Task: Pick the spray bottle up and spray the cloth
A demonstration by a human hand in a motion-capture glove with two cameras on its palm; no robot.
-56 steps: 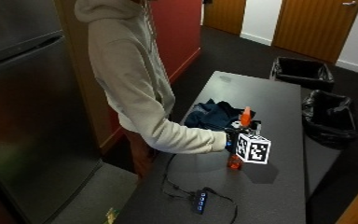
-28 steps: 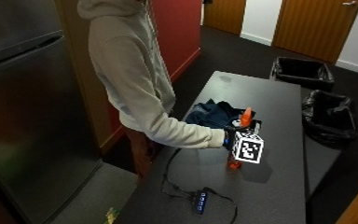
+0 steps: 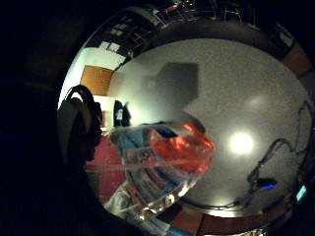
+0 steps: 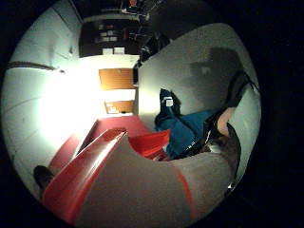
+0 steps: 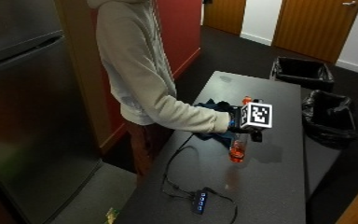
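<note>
Pickup done: my gloved right hand (image 5: 238, 122) grips the spray bottle (image 5: 238, 147), lifted off the table (image 5: 278, 177). Spraying the blue cloth (image 5: 211, 108) remains.

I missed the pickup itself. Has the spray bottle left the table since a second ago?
Yes. The spray bottle, gripped by the gloved right hand, now hangs above the table, beside the blue cloth.

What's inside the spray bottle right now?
The clear spray bottle, gripped by the gloved right hand, holds orange-red liquid in its lower part. Its label hides some of the inside, so the exact level is unclear.
</note>
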